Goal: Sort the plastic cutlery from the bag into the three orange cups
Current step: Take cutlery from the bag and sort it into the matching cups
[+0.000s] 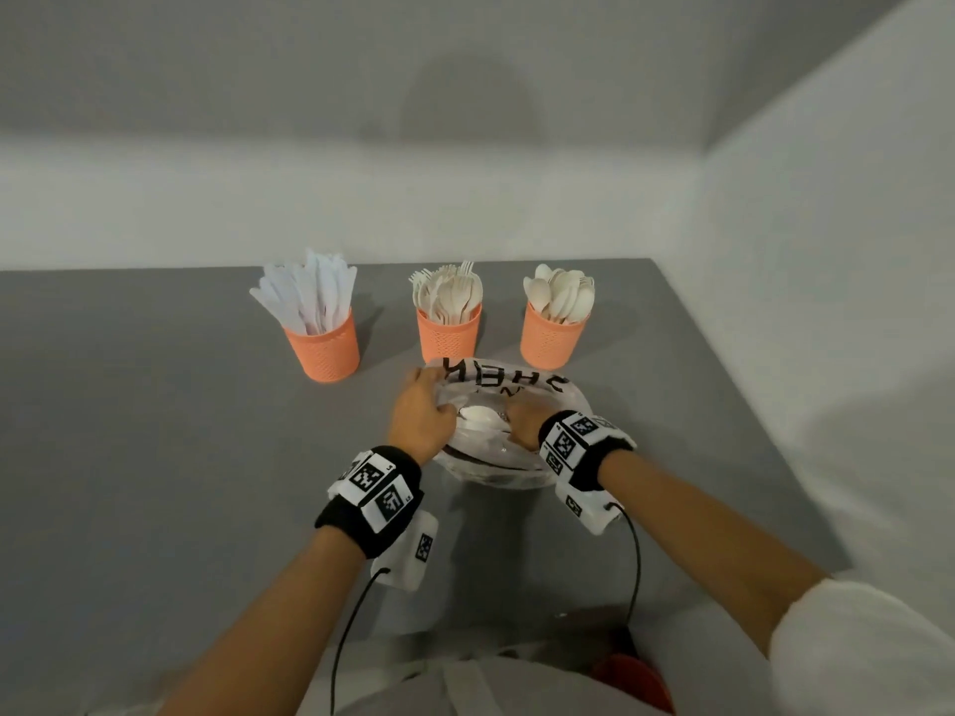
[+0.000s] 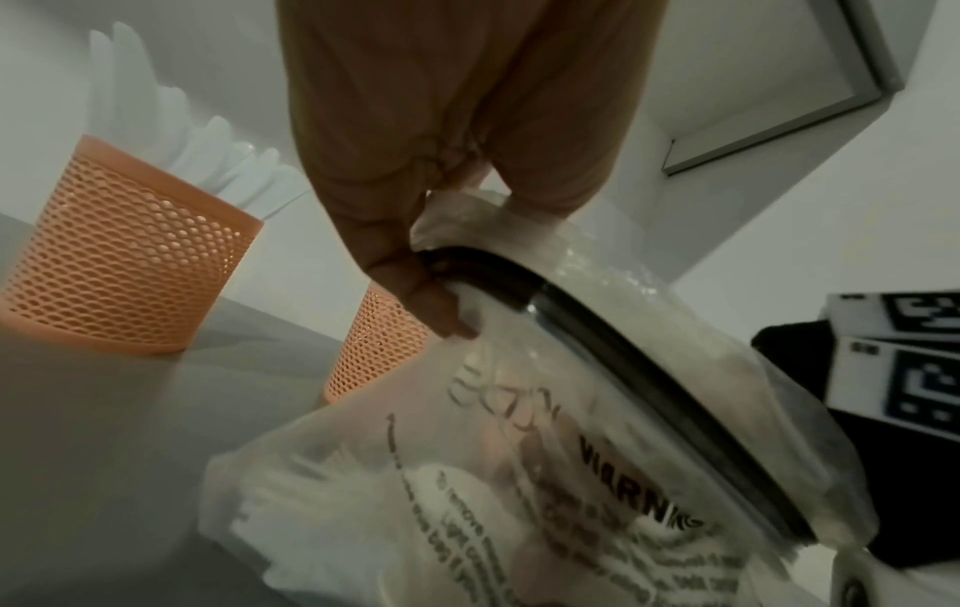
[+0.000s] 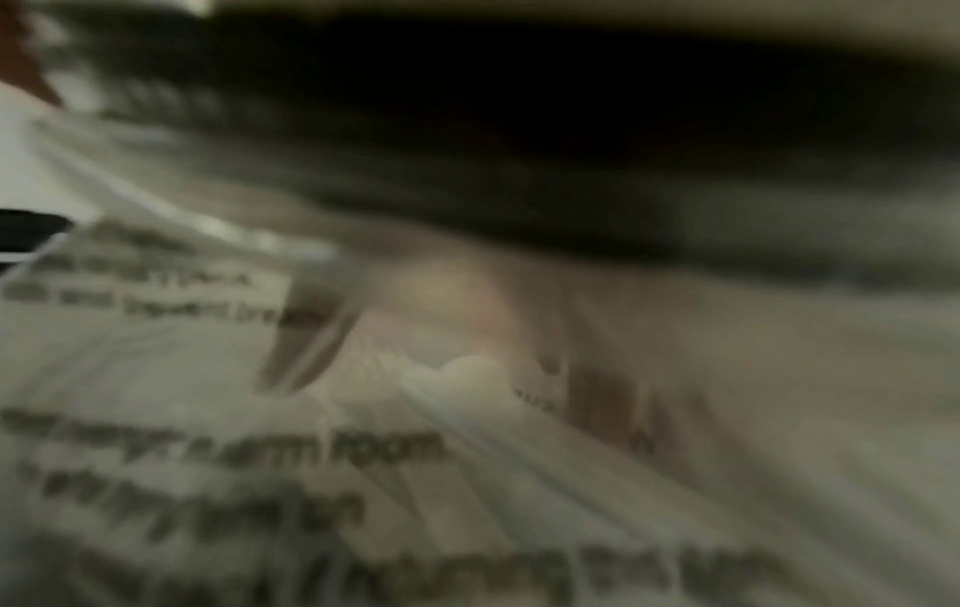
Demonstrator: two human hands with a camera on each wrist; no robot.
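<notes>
The head view shows 3 orange cups in a row on the grey worktop (image 1: 155,457): the left cup (image 1: 324,348) holds white knives (image 1: 310,292), the middle cup (image 1: 448,335) forks (image 1: 449,294), the right cup (image 1: 550,338) spoons (image 1: 560,297), all handles down. Just in front lies the clear printed bag (image 1: 509,385), mouth toward the person. The left wrist view alone shows the left hand (image 2: 415,205) pinching the bag's dark-banded rim (image 2: 597,328). The right hand (image 1: 524,421) reaches into the bag; its grip is hidden, and the right wrist view is only blur. A pale spoon (image 1: 478,414) lies crosswise inside. Walls close the back and right; open worktop spreads left.
</notes>
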